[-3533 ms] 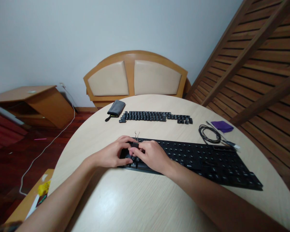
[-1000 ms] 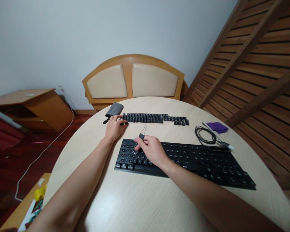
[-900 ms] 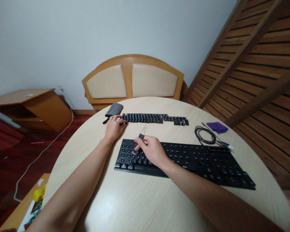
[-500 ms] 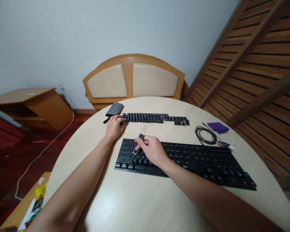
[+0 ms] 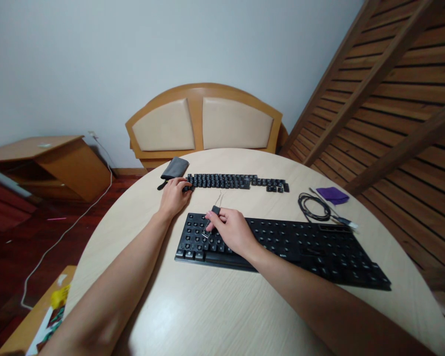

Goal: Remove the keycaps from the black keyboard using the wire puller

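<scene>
My right hand (image 5: 233, 230) is closed around a keycap puller (image 5: 215, 211), with thin wire prongs pointing away from me and a small metal end over the keyboard's left part. Beneath it lies a black keyboard (image 5: 282, 257); many keys on its left side are bare switches, while several caps stay along the bottom rows. Farther back, loose black keycaps (image 5: 222, 181) stand in tidy rows on the table. At the left end of these rows my left hand (image 5: 174, 198) has its fingers closed on a keycap (image 5: 187, 188), partly hidden by the fingertips.
A grey pouch (image 5: 175, 168) lies behind my left hand. To the right are a coiled black cable (image 5: 314, 207) and a purple cloth (image 5: 333, 195). The round table (image 5: 193, 306) holds everything; a padded wooden headboard (image 5: 203, 118) stands behind it, and a slatted wooden panel (image 5: 404, 99) leans at right.
Both hands keep nearly the same places. The metal end of the puller has tilted very slightly, and the whole view has shifted a little.
</scene>
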